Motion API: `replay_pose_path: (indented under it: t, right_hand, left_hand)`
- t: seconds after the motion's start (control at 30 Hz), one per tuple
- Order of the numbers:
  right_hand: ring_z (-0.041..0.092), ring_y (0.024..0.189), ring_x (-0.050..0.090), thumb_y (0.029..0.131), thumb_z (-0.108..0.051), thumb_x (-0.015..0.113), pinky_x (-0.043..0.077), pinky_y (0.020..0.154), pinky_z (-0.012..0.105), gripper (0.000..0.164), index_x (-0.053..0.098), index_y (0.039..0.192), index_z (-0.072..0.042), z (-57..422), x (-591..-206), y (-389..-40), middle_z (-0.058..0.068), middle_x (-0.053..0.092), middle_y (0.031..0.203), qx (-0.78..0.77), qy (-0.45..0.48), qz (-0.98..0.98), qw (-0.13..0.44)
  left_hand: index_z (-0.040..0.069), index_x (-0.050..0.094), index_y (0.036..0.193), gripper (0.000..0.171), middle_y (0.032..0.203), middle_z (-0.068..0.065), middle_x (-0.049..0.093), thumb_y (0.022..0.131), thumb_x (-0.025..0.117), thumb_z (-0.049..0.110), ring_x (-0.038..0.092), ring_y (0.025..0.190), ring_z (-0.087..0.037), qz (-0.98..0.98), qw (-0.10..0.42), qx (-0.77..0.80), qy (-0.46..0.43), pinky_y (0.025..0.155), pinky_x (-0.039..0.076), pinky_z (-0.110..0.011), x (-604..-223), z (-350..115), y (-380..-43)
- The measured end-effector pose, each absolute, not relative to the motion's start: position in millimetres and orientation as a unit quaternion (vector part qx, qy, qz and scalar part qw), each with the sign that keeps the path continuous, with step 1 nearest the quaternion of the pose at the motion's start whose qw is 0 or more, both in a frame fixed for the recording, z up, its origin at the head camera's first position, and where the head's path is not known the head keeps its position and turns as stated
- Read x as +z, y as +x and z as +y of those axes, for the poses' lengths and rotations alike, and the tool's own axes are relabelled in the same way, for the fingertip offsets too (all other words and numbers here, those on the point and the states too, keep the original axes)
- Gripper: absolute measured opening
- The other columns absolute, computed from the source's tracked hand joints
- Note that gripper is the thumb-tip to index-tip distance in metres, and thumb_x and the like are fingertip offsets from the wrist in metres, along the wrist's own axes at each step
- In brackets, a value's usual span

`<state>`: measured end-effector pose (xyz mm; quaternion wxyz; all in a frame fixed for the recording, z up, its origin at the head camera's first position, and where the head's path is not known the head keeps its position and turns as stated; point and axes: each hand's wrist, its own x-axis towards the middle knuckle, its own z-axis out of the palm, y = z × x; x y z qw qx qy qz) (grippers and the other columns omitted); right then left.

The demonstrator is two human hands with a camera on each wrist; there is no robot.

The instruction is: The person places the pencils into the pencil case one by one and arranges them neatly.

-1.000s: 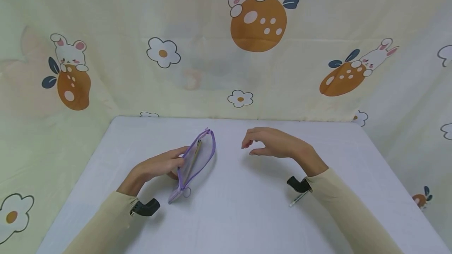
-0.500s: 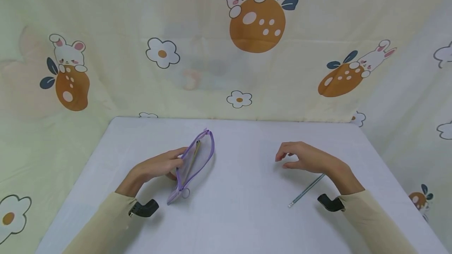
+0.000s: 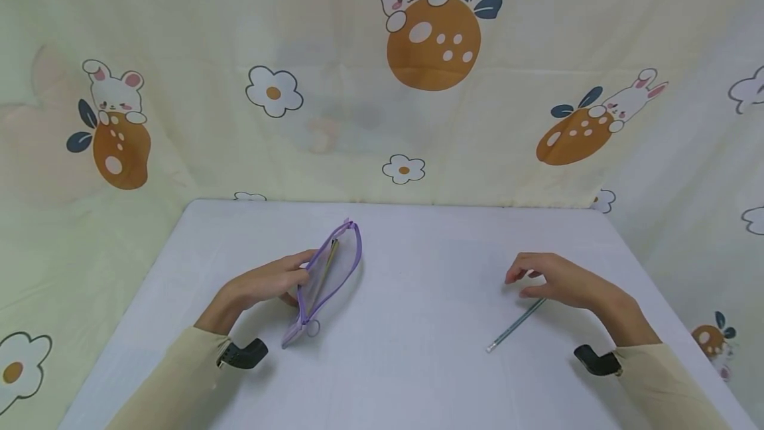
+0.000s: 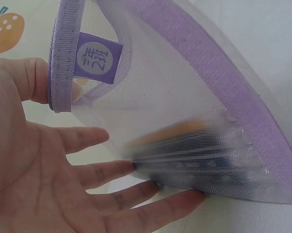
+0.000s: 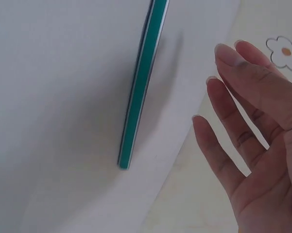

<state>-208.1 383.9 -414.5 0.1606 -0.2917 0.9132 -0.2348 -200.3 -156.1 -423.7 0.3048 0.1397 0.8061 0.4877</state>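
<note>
On the left side of the white table, my left hand (image 3: 262,286) holds a purple-edged mesh zip pouch (image 3: 359,247) standing with its mouth spread. Its thumb is at the purple edging in the left wrist view, while the fingers (image 4: 107,174) lie along the outside of the mesh. A yellowish stick (image 3: 325,274) shows inside the mouth, and dark and orange contents (image 4: 184,155) blur through the mesh. To the right lies a teal pencil (image 3: 516,325) with silver stripes. My right hand (image 3: 555,277), fingers loosely bent and holding nothing, hovers over its far end.
The white table (image 3: 412,377) runs back to a pale curtain (image 3: 334,32) printed with rabbits, oranges and flowers. A black strap-on camera sits at each wrist, the left one (image 3: 243,354) near the pouch and the right one (image 3: 597,360) right of the pencil.
My right hand has moved right and toward me, away from the pouch, uncovering most of the teal pencil. The left hand and pouch have stayed put.
</note>
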Motion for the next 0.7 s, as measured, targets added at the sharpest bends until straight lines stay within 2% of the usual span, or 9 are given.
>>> replay_pose_path:
  t: [0.3, 0.5, 0.7]
  right_hand:
    - [0.021, 0.105, 0.060, 0.083, -0.014, 0.082, 0.053, 0.091, 0.032, 0.031, 0.071, 0.109, -0.024, 413.9, -419.9, -208.0, -0.007, 0.067, 0.112, -0.223, -0.261, 0.920, 0.191]
    - [0.021, 0.105, 0.057, 0.086, -0.007, 0.078, 0.052, 0.092, 0.030, 0.025, 0.071, 0.102, -0.025, 419.5, -427.1, -207.9, -0.007, 0.063, 0.110, -0.225, -0.242, 0.921, 0.206]
    - [0.016, 0.101, 0.056, 0.085, -0.001, 0.076, 0.053, 0.089, 0.028, 0.027, 0.070, 0.096, -0.025, 416.3, -432.8, -210.1, -0.007, 0.062, 0.105, -0.218, -0.236, 0.922, 0.217]
  left_hand:
    - [0.012, 0.021, 0.163, 0.069, 0.165, -0.020, 0.025, 0.098, 0.041, 0.018, 0.049, 0.126, -0.038, 0.807, 0.306, 0.483, 0.145, 0.090, 0.057, -0.051, -420.7, -157.1, -199.6]
    - [0.016, 0.020, 0.164, 0.070, 0.165, -0.017, 0.026, 0.098, 0.042, 0.018, 0.050, 0.125, -0.036, 0.808, 0.306, 0.484, 0.138, 0.089, 0.057, -0.050, -422.3, -157.1, -199.3]
    - [0.016, 0.020, 0.164, 0.070, 0.165, -0.015, 0.026, 0.098, 0.042, 0.018, 0.048, 0.126, -0.035, 0.808, 0.305, 0.485, 0.137, 0.089, 0.057, -0.049, -423.7, -156.8, -200.2]
